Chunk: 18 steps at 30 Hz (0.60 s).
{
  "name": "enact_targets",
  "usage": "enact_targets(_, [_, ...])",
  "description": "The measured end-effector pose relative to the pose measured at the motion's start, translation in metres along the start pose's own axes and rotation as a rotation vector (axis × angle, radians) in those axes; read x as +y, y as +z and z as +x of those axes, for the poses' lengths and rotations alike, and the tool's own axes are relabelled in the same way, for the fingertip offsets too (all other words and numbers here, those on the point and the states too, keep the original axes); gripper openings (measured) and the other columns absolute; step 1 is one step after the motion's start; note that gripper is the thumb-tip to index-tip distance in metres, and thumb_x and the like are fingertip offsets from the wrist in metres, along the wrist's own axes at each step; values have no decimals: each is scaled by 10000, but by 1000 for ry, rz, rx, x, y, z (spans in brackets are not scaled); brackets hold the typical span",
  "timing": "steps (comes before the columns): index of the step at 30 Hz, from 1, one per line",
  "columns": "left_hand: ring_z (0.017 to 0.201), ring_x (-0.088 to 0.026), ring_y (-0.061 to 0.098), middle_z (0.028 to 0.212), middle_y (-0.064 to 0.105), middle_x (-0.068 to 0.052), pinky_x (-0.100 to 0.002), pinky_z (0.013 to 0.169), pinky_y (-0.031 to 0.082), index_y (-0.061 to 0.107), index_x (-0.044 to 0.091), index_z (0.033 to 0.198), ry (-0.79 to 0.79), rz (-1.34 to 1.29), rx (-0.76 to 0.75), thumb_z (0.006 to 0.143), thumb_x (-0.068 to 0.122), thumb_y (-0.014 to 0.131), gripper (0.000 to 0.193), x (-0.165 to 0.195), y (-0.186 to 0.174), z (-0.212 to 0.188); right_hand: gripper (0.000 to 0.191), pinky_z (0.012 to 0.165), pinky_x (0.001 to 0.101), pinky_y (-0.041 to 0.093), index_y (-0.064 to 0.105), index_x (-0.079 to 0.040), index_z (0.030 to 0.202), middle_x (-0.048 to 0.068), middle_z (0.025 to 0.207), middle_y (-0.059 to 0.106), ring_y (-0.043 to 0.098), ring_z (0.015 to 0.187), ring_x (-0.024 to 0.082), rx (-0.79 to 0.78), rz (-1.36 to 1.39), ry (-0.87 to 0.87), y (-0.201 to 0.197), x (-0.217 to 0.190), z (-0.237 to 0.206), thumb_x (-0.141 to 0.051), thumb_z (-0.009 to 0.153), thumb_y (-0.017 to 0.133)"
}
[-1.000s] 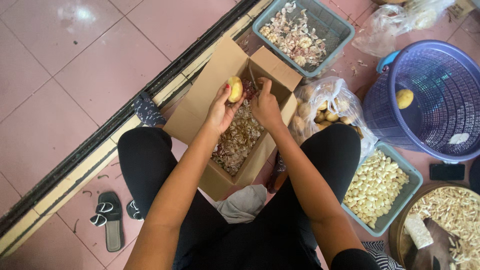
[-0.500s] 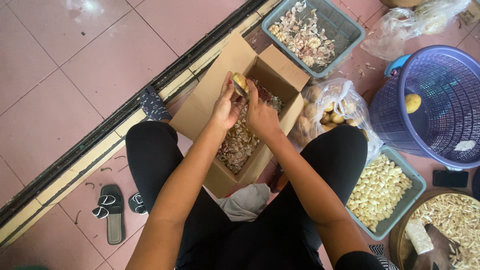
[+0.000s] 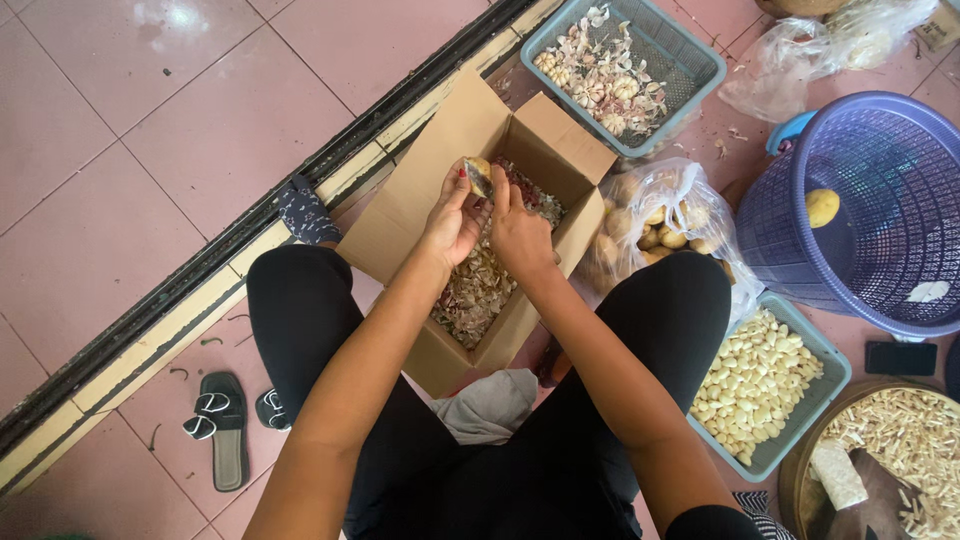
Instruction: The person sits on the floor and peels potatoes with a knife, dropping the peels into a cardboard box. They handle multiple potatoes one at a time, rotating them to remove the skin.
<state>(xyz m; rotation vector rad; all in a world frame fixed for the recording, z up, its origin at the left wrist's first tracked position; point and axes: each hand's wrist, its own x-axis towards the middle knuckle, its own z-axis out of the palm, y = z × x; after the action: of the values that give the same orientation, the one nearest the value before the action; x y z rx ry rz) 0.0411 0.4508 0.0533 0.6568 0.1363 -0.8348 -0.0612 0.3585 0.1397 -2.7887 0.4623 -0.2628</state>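
My left hand (image 3: 452, 222) grips a small yellowish, part-peeled potato (image 3: 478, 176) at fingertips, held over the open brown cardboard box (image 3: 400, 215) w/ peel scraps inside. My right hand (image 3: 520, 232) sits just right of it, fingers up touching the potato; can't tell if it holds a tool. Further right: clear plastic bag of potatoes (image 3: 655, 215), then purple plastic basket (image 3: 870, 215) w/ one potato inside.
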Motion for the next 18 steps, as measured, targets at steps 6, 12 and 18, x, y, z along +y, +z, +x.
enact_targets(6, [1172,-160,556,1327,570,-20,-351,997,506,455,280,1478,-29,6,15,1045,354,571,454,-2,2,-2,507,566,549,574,340,-71,1491,242,1233,676,713,692,454,20,78,-7,-5,2,1,-155,1016,494])
enact_targets(12, [1221,-154,541,1396,533,-11,-346,1023,508,434,298,1493,-32,71,-9,1021,377,575,499,3,12,-8,522,602,547,583,338,-36,1447,296,1028,714,721,724,459,29,160,9,-13,1,3,-130,971,528])
enact_targets(18, [1187,-180,526,1415,520,-20,-356,1018,493,401,307,1541,-11,117,-51,1014,389,604,571,11,21,-14,500,616,564,576,348,-25,1392,314,1008,713,707,734,494,44,216,1,-15,1,3,-84,937,546])
